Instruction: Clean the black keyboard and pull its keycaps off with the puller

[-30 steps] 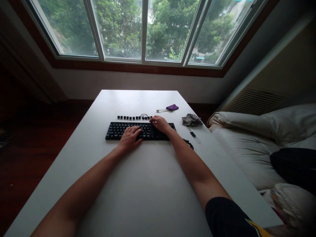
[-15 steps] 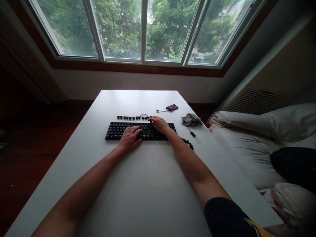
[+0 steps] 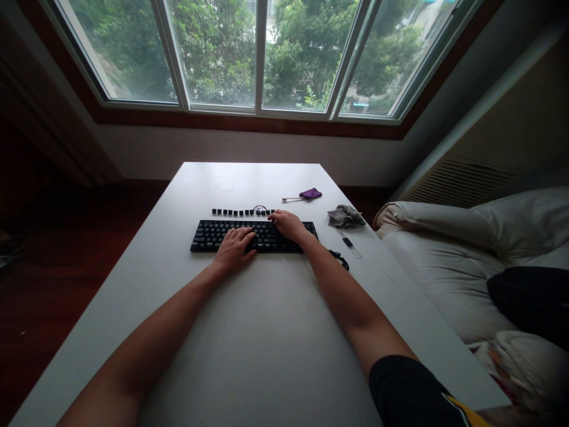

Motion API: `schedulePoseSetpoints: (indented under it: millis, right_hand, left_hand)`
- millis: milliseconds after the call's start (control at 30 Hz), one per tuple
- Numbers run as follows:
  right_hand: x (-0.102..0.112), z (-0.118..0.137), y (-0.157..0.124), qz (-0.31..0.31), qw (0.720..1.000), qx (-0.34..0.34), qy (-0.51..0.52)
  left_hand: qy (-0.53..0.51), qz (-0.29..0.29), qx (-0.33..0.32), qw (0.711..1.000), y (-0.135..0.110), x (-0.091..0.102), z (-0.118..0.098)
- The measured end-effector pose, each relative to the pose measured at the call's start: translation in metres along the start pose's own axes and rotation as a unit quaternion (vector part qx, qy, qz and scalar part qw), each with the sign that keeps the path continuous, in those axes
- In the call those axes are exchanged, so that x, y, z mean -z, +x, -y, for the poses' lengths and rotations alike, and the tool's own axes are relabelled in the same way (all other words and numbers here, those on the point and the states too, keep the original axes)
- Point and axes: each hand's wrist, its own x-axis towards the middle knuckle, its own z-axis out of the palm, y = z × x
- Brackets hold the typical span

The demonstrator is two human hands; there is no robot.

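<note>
A black keyboard (image 3: 205, 236) lies across the white table. My left hand (image 3: 235, 246) rests on its middle front part, fingers stretched over the keys and thumb at the front edge. Over the right part of the board, my right hand (image 3: 288, 224) has its fingers bent together at the back edge; whatever is between the fingertips is too small to make out. Behind the keyboard stands a row of several loose black keycaps (image 3: 229, 212). A thin dark loop (image 3: 260, 209) lies by the right end of that row, close to my right fingertips.
Right of the keyboard are a black cable (image 3: 340, 260), a wire tool with a black grip (image 3: 348, 242) and a crumpled grey cloth (image 3: 345, 216). Farther back lie a purple cloth (image 3: 310, 194) and a thin stick (image 3: 291, 200). A pale sofa (image 3: 427, 261) borders the table's right side.
The view has shifted very slightly. Both hands, the keyboard and the keycaps keep the same places relative to one another.
</note>
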Motion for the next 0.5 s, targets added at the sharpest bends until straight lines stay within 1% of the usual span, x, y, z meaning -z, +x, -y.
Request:
schedulePoseSetpoints:
  millis: [100,233,367,500]
  right_hand:
    - [0.0,0.001,0.0,0.001,1.0,-0.003,-0.007]
    - [0.002,0.002,0.0,-0.003,1.0,-0.005,0.017]
    - [0.001,0.007,0.0,-0.022,0.999,-0.042,0.007]
    - [-0.001,0.017,-0.001,-0.021,0.997,-0.07,-0.017]
  left_hand:
    - [0.0,-0.001,0.0,1.0,0.0,0.001,0.0]
    - [0.004,-0.003,0.001,1.0,0.001,0.002,-0.001]
    - [0.006,-0.007,0.014,1.0,0.001,0.002,-0.003]
    - [0.008,-0.012,0.018,1.0,0.002,0.001,-0.003]
